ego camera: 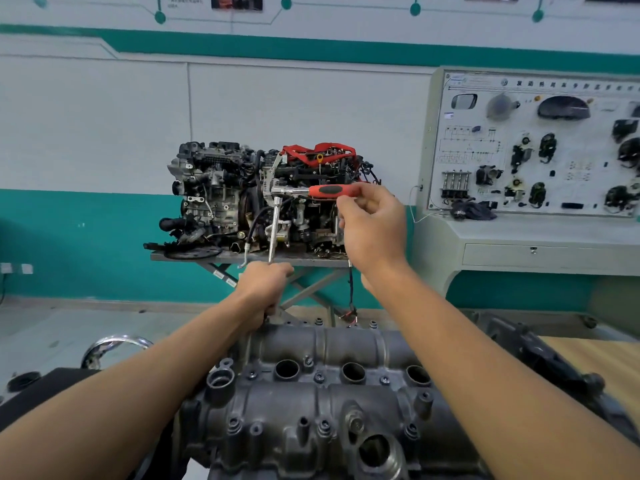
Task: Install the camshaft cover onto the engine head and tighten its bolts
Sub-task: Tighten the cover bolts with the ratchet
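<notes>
The grey camshaft cover [332, 386] lies on the engine head in front of me, with three round plug wells and several bolts along its rims. A ratchet with a red handle [332, 191] stands on a long chrome extension [275, 230] over the cover's far left edge. My right hand [372, 223] pinches the red handle near its end. My left hand [265, 289] grips the lower part of the extension, hiding the socket and the bolt under it.
Behind the cover, a complete engine [263, 195] sits on a scissor lift table [249, 259]. A training panel [540, 143] with car parts stands at the right. A wooden bench top [595, 362] lies to the right, a chrome ring [114, 344] to the left.
</notes>
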Motion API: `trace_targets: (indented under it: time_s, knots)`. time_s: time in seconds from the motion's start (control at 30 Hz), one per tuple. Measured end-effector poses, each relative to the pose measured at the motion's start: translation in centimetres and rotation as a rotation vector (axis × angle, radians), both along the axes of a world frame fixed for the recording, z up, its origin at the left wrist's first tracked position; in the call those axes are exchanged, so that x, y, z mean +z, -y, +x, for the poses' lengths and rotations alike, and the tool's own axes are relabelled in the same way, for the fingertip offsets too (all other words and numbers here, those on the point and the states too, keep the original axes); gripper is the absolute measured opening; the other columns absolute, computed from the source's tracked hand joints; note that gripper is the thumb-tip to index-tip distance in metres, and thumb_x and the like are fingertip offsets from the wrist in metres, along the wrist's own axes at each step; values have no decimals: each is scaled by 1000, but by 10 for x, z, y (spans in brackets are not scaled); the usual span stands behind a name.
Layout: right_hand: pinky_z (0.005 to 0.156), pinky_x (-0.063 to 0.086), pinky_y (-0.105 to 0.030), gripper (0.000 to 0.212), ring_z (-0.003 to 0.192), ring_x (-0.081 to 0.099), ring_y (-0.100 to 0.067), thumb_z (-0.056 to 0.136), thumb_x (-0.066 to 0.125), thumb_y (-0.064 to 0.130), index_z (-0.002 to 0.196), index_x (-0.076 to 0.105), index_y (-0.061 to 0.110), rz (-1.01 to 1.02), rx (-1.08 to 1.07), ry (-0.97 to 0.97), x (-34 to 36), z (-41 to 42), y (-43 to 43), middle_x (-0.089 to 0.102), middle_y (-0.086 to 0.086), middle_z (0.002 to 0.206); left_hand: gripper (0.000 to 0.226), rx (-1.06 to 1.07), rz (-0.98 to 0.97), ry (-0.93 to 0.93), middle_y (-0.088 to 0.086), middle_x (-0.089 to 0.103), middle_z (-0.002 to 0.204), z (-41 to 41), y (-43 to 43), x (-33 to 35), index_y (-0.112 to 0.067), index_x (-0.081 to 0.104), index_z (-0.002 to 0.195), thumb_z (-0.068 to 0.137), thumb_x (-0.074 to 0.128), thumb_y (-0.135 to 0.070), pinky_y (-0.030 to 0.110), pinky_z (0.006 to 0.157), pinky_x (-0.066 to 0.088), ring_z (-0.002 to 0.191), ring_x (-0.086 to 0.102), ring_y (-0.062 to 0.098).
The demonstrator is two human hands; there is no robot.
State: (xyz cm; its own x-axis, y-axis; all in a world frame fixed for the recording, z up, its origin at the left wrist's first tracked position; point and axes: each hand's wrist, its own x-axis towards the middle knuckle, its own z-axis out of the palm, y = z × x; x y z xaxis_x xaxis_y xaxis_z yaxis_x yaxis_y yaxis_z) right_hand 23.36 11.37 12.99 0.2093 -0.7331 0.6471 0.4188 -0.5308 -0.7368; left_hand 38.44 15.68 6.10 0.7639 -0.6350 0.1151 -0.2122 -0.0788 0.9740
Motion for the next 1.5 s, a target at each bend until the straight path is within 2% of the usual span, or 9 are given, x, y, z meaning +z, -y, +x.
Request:
trace_targets:
  time_s: [0.23,0.47,0.57,0.7,0.8,0.9,1.0,1.2,1.5]
  knots:
    - [55,47,-31,17,58,56,-11,82,71,9,82,59,20,-158,-86,46,18,-28,-20,63,3,67,39,-74,-207,109,-2,29,49,-12,-25,38,-22,35,61,91,59,-33,30,48,22,44,25,16]
    - [56,46,-25,51,67,62,-12,81,75,38,125,58,17,-197,255,-27,7,-42,-65,67,4,80,43,-87,-13,347,-9,31,43,-50,-90,31,-19,47,64,99,54,-43,31,51,24,36,25,11]
    - [64,46,-29,35,80,61,-13,86,61,58,104,69,29,133,457,24,13,-34,-79,67,4,93,50,-235,-79,200,-5,30,45,-65,-115,29,-20,44,54,101,53,-34,27,48,24,40,23,13]
    - [78,47,-37,42,91,66,-28,100,42,53,113,62,19,313,908,164,24,-25,-92,66,-9,111,48,-743,-21,-183,-7,21,45,-75,-140,25,-25,36,49,95,50,-26,23,42,12,42,13,11]
    - [57,47,-26,44,65,64,-21,104,33,48,108,62,15,334,1113,163,29,-23,-102,69,-8,101,43,-861,-29,-213,-6,24,46,-85,-146,16,-24,39,50,92,49,-28,25,45,17,45,16,13]
    - [40,21,-17,45,37,38,-7,106,31,43,91,62,13,262,1080,66,25,-17,-113,63,-1,74,42,-785,-114,-171,1,30,52,-92,-145,10,-21,39,53,92,50,-30,28,53,26,50,28,16]
    - [37,10,-16,46,34,24,-5,106,33,40,75,54,15,295,1039,88,22,-14,-117,48,2,58,34,-663,-282,-120,3,38,56,-91,-147,7,-18,47,57,87,61,-21,28,55,31,56,34,18]
    - [38,7,-18,50,36,20,-6,106,31,42,67,51,17,362,1031,149,14,-7,-123,38,3,51,7,-628,-409,-144,2,30,62,-89,-160,7,-16,44,68,73,48,-16,30,54,20,56,30,14]
    - [38,9,-15,47,36,20,-6,106,30,40,72,48,14,293,1067,37,7,5,-121,37,2,51,5,-632,-438,-197,-1,25,57,-83,-155,-4,-17,34,64,61,35,-13,30,52,14,54,21,13]
